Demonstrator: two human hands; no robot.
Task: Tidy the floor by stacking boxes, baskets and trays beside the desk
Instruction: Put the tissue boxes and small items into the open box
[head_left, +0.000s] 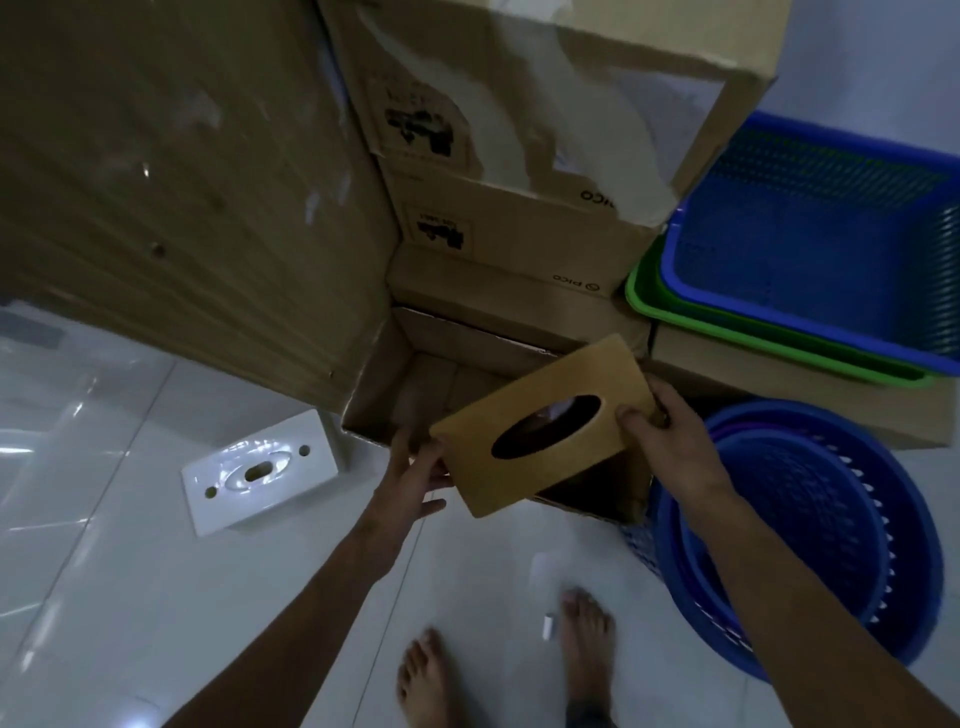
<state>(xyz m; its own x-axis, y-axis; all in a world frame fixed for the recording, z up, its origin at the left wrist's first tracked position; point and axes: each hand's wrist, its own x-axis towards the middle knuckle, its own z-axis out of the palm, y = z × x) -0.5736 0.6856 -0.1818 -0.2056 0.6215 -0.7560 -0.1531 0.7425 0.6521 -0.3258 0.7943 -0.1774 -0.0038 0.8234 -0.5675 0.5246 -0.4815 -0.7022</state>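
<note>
Right now both hands hold a tan wooden tissue box (540, 423), tilted, its oval slot facing up, above an open cardboard box (395, 395) that sits on the white tiled floor (156, 597). At about nine o'clock of the tissue box, the left hand (415, 470) has its grip pinching the lower left corner, thumb on top and fingers beneath. At three o'clock, the right hand (670, 441) has its grip curled round the far short end, thumb pressed on the top face beside the slot. Toward twelve o'clock of the open box stand stacked cardboard boxes (519, 208), with a large wooden counter side panel (197, 182) at ten o'clock. At two o'clock a blue rectangular basket (810, 249) is nested in a green tray (644, 296), both resting on another cardboard box (779, 384). At four o'clock round blue baskets (810, 530) are nested on the floor. At eight o'clock a white tissue box cover (257, 470) lies flat on the tiles. Two bare feet (584, 639) show at six o'clock.
</note>
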